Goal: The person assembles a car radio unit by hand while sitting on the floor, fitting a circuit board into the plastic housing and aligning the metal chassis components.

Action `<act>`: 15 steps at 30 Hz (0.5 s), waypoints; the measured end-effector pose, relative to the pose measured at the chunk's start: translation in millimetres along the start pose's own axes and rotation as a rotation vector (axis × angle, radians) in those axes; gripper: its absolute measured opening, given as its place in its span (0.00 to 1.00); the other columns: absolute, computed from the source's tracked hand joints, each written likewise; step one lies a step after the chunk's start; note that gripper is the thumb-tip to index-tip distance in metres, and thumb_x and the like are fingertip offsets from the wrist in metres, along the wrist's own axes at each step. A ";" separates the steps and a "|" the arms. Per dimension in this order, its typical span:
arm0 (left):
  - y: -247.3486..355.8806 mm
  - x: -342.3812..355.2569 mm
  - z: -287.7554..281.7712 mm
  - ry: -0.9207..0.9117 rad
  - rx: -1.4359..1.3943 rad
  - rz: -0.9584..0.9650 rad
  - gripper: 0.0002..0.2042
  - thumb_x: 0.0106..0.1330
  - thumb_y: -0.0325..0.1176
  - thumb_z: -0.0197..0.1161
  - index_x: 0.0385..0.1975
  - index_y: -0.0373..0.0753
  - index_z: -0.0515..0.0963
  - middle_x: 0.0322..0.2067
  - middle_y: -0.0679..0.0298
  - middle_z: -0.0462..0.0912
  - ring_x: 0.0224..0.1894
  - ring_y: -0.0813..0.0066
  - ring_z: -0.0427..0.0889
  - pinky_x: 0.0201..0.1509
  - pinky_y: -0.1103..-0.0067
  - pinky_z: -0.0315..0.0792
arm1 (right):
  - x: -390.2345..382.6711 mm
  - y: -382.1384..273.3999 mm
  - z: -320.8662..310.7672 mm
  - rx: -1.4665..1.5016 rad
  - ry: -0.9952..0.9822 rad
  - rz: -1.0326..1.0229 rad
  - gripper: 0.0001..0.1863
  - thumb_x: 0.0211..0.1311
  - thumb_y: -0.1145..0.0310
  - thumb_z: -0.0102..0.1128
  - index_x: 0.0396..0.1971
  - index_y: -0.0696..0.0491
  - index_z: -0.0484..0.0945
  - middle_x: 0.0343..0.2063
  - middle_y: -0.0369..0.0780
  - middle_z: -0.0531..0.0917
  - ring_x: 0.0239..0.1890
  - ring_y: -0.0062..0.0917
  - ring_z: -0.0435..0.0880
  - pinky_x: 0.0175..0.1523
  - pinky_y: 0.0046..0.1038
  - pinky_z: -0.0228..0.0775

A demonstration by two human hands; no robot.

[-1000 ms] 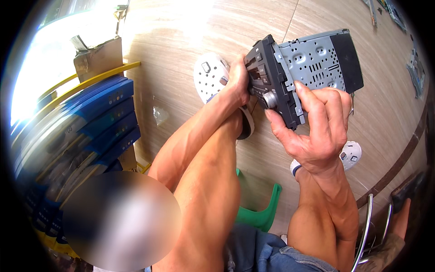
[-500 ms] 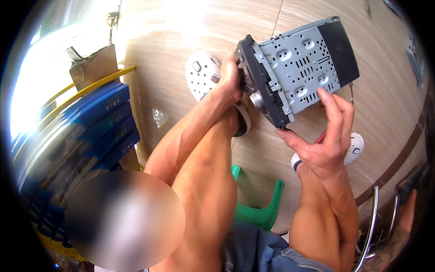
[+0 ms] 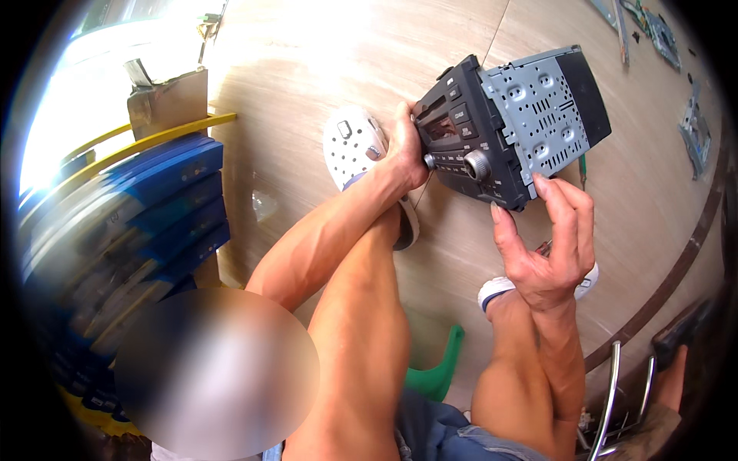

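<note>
A car stereo (image 3: 467,137) hangs tilted above the floor, its black front with buttons and knobs facing left and up toward me. Its perforated grey metal case (image 3: 536,115) with a black rear section extends to the right. My left hand (image 3: 405,150) grips the left end of the front panel, the fingers partly hidden behind it. At the lower right corner, my right hand (image 3: 550,250) pinches the unit between thumb and fingertips where panel meets case. The silver knob (image 3: 477,164) lies near that corner. Something reddish shows behind the right hand, too hidden to name.
Blue boxes (image 3: 181,184) are stacked at left beneath a yellow rail (image 3: 181,127), beside a cardboard box (image 3: 167,104). Metal parts (image 3: 694,134) lie on the floor at right. A green stool (image 3: 438,369) is below me, and chrome tubing (image 3: 607,399) stands at lower right.
The stereo has turned so its buttoned front now faces me more, and it sits slightly further right. Both hands have kept hold of it, with the right fingertips shifting to the corner.
</note>
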State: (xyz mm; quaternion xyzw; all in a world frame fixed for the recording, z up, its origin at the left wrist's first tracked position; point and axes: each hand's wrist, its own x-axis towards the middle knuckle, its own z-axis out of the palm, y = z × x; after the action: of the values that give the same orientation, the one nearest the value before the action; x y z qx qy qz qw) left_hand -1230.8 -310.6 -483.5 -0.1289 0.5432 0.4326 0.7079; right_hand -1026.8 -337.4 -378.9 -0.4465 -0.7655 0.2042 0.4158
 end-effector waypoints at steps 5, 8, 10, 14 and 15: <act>1.8 -4.6 8.2 -0.055 0.029 -0.001 0.35 0.78 0.58 0.29 0.63 0.36 0.75 0.56 0.51 0.82 0.56 0.56 0.83 0.64 0.54 0.78 | 0.2 -11.1 -6.0 -0.099 -0.119 0.048 0.30 0.48 0.77 0.79 0.54 0.62 0.80 0.45 0.47 0.81 0.43 0.37 0.84 0.47 0.32 0.79; -0.5 6.8 -7.6 -0.068 0.053 0.008 0.34 0.78 0.56 0.31 0.61 0.34 0.76 0.54 0.50 0.83 0.56 0.56 0.83 0.64 0.54 0.77 | -2.4 -19.3 3.1 -0.097 -0.093 0.050 0.30 0.48 0.76 0.79 0.54 0.62 0.81 0.43 0.45 0.80 0.42 0.35 0.82 0.44 0.32 0.78; -7.5 14.3 -9.3 -0.021 0.064 0.040 0.32 0.71 0.57 0.37 0.51 0.38 0.82 0.46 0.55 0.88 0.45 0.63 0.88 0.55 0.64 0.83 | -0.1 -22.0 3.0 -0.163 -0.084 -0.043 0.27 0.46 0.73 0.80 0.50 0.59 0.84 0.35 0.41 0.78 0.34 0.34 0.79 0.38 0.34 0.76; -8.3 7.6 -1.9 -0.034 0.035 0.000 0.32 0.71 0.55 0.35 0.51 0.38 0.82 0.46 0.54 0.88 0.46 0.62 0.88 0.55 0.64 0.83 | 1.2 -18.4 4.7 -0.195 -0.087 -0.092 0.23 0.48 0.75 0.80 0.47 0.58 0.85 0.33 0.39 0.76 0.30 0.31 0.78 0.32 0.32 0.74; -8.2 4.1 3.0 -0.031 0.041 -0.004 0.32 0.71 0.55 0.35 0.51 0.38 0.82 0.46 0.54 0.88 0.46 0.62 0.88 0.55 0.64 0.83 | 0.3 -17.6 3.9 -0.195 -0.084 -0.085 0.23 0.48 0.75 0.80 0.47 0.58 0.85 0.33 0.39 0.76 0.30 0.31 0.78 0.32 0.32 0.74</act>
State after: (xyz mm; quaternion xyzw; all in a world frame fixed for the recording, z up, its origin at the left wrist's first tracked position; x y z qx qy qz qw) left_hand -1222.5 -311.6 -488.4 -0.1087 0.5406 0.4220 0.7196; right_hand -1039.1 -346.1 -368.9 -0.4430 -0.8168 0.1296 0.3462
